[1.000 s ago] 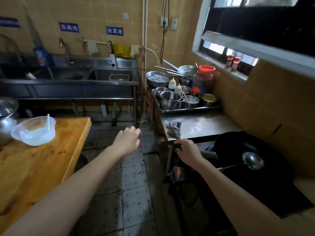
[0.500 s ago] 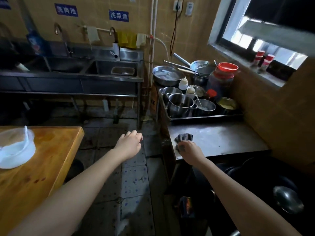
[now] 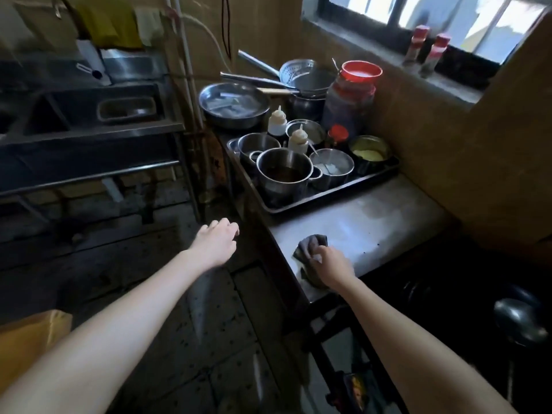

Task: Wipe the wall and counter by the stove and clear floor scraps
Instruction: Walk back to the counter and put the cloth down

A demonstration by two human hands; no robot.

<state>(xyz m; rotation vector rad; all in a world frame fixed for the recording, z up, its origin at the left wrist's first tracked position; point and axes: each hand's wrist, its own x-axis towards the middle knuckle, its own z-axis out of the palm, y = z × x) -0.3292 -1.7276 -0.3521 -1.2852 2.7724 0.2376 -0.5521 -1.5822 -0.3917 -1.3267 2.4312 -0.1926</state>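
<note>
R hand (image 3: 331, 265) is gripping crumpled dark grey cloth (image 3: 310, 243) on shiny steel counter (image 3: 373, 225), fingers curling into it. L hand (image 3: 218, 243) is hanging left of them, fingers loosely curled, holding nothing. Black metal tray (image 3: 343, 188) is sitting beyond R fingertips.

Dim room, lit mostly by daylight from the window (image 3: 448, 22) far beyond the right hand's (image 3: 331, 264) fingers; its panes are blown out white. That light lays a pale sheen on the counter (image 3: 373, 222) just past those fingers (strongest beside the cloth (image 3: 310, 243)). The floor (image 3: 149, 264) under the left hand's (image 3: 216, 243) fingers sits in deep shadow. Motion blur softens everything, and straight lines bow near the edges.
</note>
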